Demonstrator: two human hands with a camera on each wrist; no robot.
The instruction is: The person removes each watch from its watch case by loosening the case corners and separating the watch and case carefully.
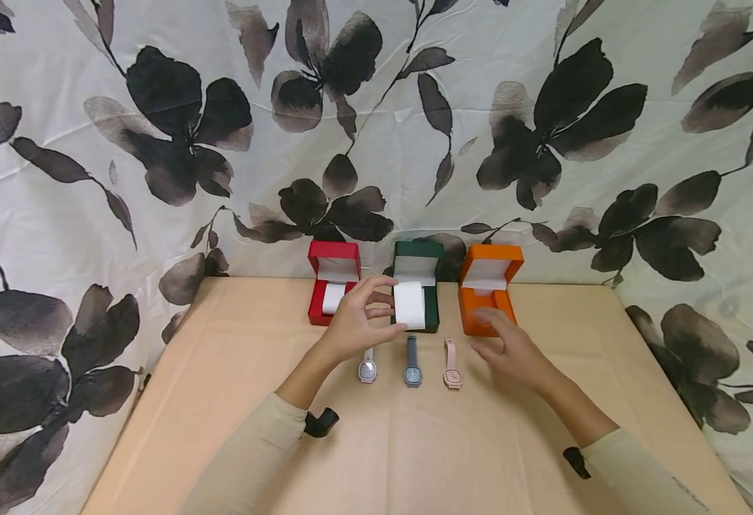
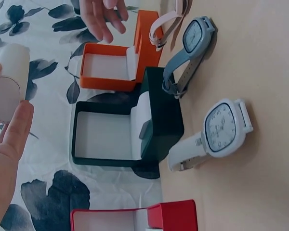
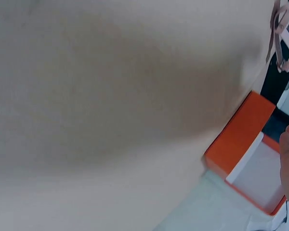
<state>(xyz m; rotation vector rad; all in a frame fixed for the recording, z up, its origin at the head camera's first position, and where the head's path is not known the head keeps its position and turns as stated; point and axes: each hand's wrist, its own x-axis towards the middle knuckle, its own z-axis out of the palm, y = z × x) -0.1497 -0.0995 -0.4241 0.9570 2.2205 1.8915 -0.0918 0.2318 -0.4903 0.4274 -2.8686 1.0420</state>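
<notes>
My left hand (image 1: 355, 325) pinches a white watch cushion (image 1: 410, 306) between thumb and fingers, raised in front of the open green watch box (image 1: 432, 315). In the left wrist view the cushion (image 2: 14, 67) shows its rounded side and flat end, apart from the boxes. My right hand (image 1: 511, 349) hovers by the front of the open orange watch box (image 1: 478, 327), fingers loosely bent and holding nothing. Nearest the hands lie three watches in a row: a white watch (image 1: 367, 370), a blue-grey watch (image 1: 412, 373) and a pink watch (image 1: 453, 376).
An open red watch box (image 1: 317, 309) stands left of the green one, with a white cushion (image 1: 332, 299) inside. The boxes line the back of the tan-covered table (image 1: 415, 450). Behind them hangs a white cloth (image 1: 415, 179) with dark flowers.
</notes>
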